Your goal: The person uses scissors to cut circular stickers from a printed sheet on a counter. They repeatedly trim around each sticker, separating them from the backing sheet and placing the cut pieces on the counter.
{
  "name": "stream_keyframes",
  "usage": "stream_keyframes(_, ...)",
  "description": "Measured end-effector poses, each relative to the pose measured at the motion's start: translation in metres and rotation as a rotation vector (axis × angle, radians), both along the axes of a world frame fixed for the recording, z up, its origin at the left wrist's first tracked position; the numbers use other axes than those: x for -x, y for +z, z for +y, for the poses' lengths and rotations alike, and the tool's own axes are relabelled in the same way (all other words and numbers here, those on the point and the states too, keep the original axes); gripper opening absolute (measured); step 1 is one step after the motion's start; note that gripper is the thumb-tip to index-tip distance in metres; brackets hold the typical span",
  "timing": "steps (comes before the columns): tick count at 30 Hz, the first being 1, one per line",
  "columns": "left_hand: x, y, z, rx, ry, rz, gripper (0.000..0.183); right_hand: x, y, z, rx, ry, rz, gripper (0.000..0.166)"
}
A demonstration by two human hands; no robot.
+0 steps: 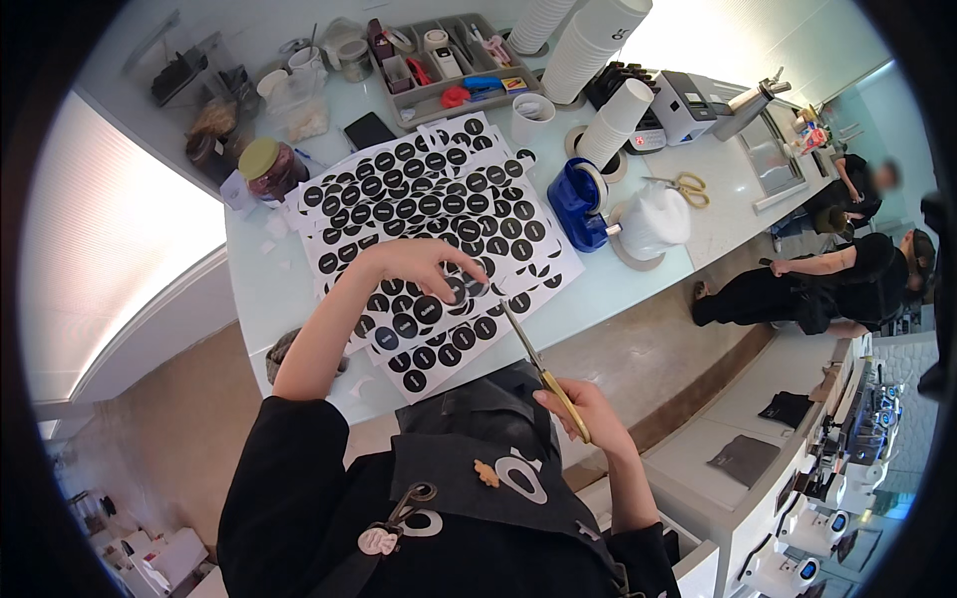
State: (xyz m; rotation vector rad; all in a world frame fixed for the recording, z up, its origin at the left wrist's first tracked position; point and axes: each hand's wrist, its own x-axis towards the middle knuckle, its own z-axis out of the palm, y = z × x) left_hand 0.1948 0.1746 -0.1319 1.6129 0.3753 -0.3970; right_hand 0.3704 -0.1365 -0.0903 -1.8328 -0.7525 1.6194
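My left hand (422,263) is over a spread of white sheets printed with black round labels (430,203). Its thumb and fingers grip the right end of a strip of these labels (428,309), which looks slightly lifted off the sheets. In my right hand (587,418) is a pair of gold-handled scissors (557,392). Their metal blades point up and left, with the tips beside the strip's right end; blur hides whether they touch the paper. The sheets overlap in a loose pile on the pale counter (635,288).
Beyond the sheets are a phone (368,131), a grey organizer tray (448,105) and stacked paper cups (591,56). To the right stand a blue tape dispenser (576,202), a wrapped white roll (658,217) and other scissors (691,188). A lidded jar (268,168) sits left. People (830,276) stand further right.
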Motion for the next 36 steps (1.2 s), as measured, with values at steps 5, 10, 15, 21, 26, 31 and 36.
stream_keyframes(5,0.020,-0.063,0.007,-0.129,0.222,0.107,0.064,0.001,0.000,0.002,0.001,-0.020,-0.025,0.041)
stream_keyframes(10,0.024,-0.014,0.000,-0.327,0.435,0.061,0.059,0.002,0.002,0.005,-0.017,-0.038,-0.017,0.042)
stream_keyframes(15,0.018,0.004,-0.004,-0.193,0.413,-0.144,0.034,0.005,-0.019,0.006,-0.206,0.069,-0.066,0.041)
stream_keyframes(21,0.004,0.070,-0.030,0.003,0.220,-0.182,0.041,0.008,-0.008,0.010,-0.173,0.098,0.048,0.038)
stream_keyframes(26,-0.006,0.073,-0.037,0.005,0.187,-0.223,0.047,0.008,-0.005,0.010,-0.194,0.084,0.080,0.038)
stream_keyframes(31,-0.006,0.061,-0.029,-0.036,0.303,-0.272,0.049,-0.001,-0.004,0.003,-0.166,0.094,0.087,0.039)
stream_keyframes(36,-0.008,0.071,-0.039,0.077,0.251,-0.252,0.049,0.002,-0.007,0.005,-0.206,0.064,0.050,0.038)
